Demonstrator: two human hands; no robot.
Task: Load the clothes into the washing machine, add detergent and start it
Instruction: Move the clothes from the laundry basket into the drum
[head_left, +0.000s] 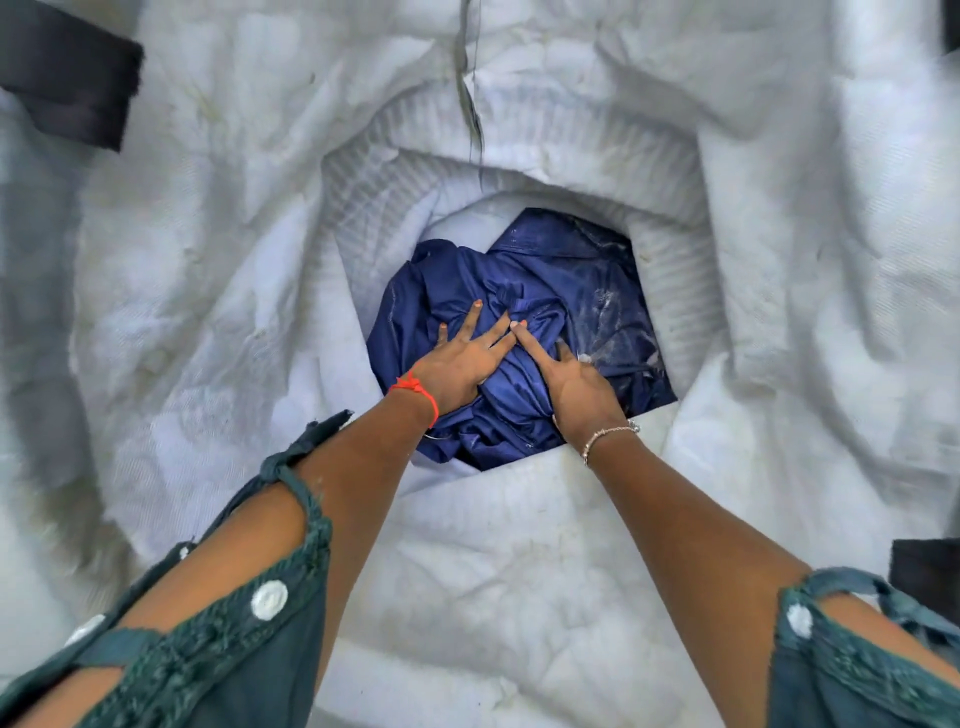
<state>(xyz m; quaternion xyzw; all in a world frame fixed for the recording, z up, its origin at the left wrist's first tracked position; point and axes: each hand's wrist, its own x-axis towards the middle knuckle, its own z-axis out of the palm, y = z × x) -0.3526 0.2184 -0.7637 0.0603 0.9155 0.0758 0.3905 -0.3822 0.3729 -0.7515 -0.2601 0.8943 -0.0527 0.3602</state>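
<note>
Reaching to the bottom of white sack (571, 545), likely gathering blue clothes (545, 270): left hand (457, 364) spread flat, right hand (576, 384) grip unclear.

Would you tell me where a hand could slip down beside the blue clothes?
Bare white shows at the far-left edge, between the blue clothes and the sack wall. The middle is crowded by the left hand and right hand; elsewhere cloth seems to meet wall.

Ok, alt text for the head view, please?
A left hand and a right hand rest on crumpled dark blue clothing at the bottom of a large white woven sack, seen from above. The left hand's fingers are spread straight; the right index finger is extended.
</note>
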